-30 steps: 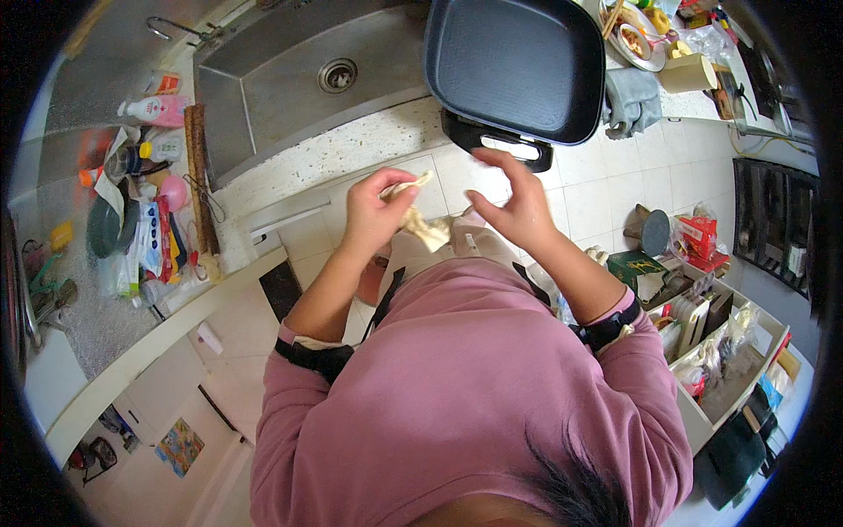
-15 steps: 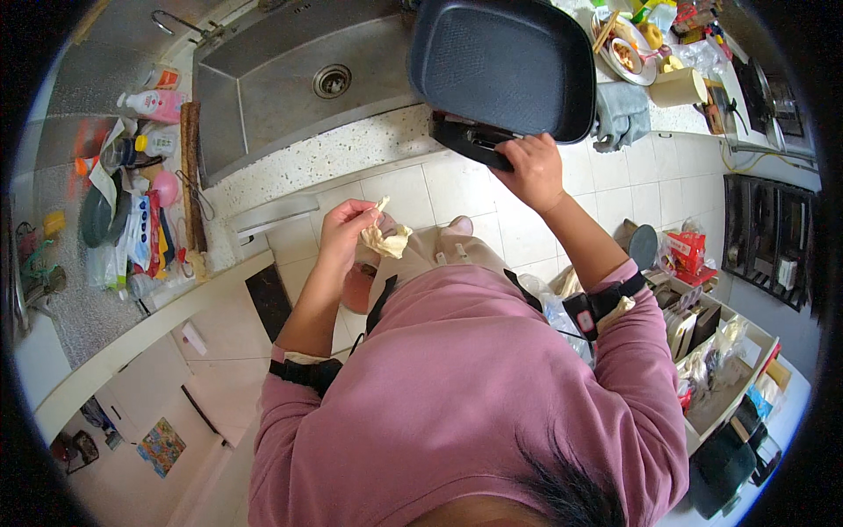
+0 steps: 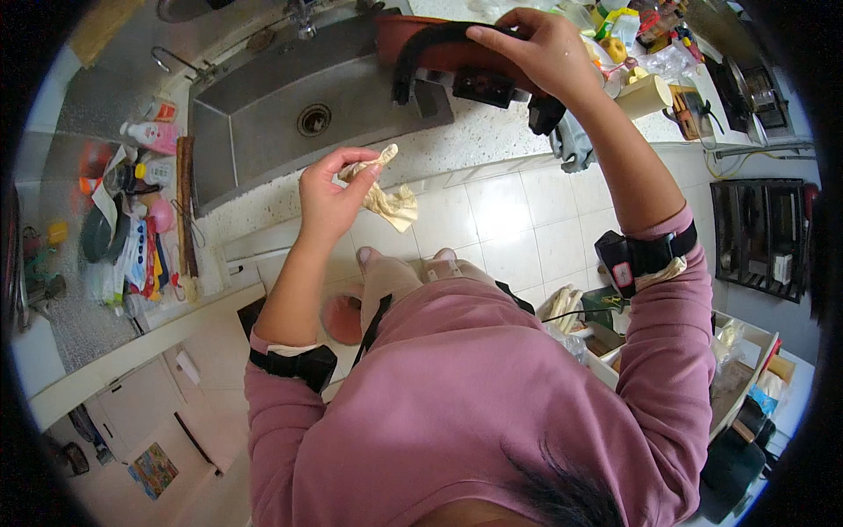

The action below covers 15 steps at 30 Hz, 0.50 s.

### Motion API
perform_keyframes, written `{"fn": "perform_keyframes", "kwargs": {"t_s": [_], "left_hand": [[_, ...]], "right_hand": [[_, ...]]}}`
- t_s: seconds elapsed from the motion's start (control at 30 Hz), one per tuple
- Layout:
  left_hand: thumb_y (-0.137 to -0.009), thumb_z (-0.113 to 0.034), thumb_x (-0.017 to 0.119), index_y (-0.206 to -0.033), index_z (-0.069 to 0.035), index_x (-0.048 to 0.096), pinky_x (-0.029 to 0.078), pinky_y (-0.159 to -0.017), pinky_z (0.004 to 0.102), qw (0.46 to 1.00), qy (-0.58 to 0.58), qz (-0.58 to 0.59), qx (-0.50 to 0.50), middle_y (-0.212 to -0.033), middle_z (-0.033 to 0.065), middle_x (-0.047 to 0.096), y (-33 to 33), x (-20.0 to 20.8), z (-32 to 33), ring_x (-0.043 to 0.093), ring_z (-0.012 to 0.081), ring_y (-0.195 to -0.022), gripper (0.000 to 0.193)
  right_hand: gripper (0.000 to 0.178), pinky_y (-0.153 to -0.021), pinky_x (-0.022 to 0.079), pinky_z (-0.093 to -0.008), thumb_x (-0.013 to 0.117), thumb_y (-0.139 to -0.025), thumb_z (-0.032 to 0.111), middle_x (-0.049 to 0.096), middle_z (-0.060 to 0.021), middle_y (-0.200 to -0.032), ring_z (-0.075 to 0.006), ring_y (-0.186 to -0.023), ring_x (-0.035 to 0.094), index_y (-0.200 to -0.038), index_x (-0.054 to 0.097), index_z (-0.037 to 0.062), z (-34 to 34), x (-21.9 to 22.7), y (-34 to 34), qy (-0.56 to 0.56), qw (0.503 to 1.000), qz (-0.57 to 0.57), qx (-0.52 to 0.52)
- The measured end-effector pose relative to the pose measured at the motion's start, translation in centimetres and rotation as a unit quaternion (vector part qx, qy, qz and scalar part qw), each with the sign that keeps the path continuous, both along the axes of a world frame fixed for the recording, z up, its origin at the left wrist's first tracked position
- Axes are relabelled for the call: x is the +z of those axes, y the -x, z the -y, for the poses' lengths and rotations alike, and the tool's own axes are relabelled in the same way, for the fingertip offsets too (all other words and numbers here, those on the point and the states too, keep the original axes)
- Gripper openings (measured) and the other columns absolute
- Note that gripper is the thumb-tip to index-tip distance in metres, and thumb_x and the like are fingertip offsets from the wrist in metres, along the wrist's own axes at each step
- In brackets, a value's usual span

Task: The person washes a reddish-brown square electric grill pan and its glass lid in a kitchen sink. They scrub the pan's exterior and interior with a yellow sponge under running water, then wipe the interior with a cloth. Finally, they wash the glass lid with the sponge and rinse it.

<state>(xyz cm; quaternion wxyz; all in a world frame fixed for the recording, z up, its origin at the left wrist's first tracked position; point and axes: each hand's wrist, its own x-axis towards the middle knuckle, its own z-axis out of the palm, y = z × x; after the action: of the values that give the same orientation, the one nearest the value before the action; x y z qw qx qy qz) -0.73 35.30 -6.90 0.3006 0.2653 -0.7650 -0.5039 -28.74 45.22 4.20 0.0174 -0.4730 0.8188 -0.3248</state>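
My right hand (image 3: 553,54) is closed round the curved black handle of a square, deep frying pan (image 3: 458,58). The pan is tipped up, so its reddish-brown outer side faces me and its dark inside is hidden. It is over the right end of the steel sink (image 3: 259,145) and the speckled counter edge. A crumpled cream cloth (image 3: 392,207) is pinched between the thumb and fingers of my left hand (image 3: 329,198). That hand is in front of the sink's near edge, and the cloth's loose end hangs down apart from the pan.
Bottles, bags and a rolling-pin-like brown stick (image 3: 185,206) crowd the counter at left. A grey rag (image 3: 572,145) hangs over the counter edge at right. Beyond it are a cream cup (image 3: 644,97), dishes and food. An open drawer (image 3: 746,369) juts out at lower right.
The pan has tipped from showing its dark inside to showing its reddish outer side, its handle raised. My left hand has moved up and slightly right with the cloth.
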Motion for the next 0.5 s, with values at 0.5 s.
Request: {"fn": "perform_keyframes", "kwargs": {"t_s": [0.5], "left_hand": [[-0.075, -0.007, 0.071, -0.087, -0.008, 0.068, 0.041, -0.086, 0.0380, 0.898, 0.420, -0.028, -0.130, -0.086, 0.0034, 0.067, 10.3, 9.6, 7.2, 0.061, 0.0219, -0.081, 0.013]], "right_hand": [[0.028, -0.072, 0.051, -0.0230, 0.070, -0.085, 0.025, 0.068, -0.0038, -0.085, -0.0087, -0.078, 0.061, -0.101, 0.069, 0.0015, 3.2, 0.2, 3.6, 0.051, 0.972, 0.225, 0.046]]}}
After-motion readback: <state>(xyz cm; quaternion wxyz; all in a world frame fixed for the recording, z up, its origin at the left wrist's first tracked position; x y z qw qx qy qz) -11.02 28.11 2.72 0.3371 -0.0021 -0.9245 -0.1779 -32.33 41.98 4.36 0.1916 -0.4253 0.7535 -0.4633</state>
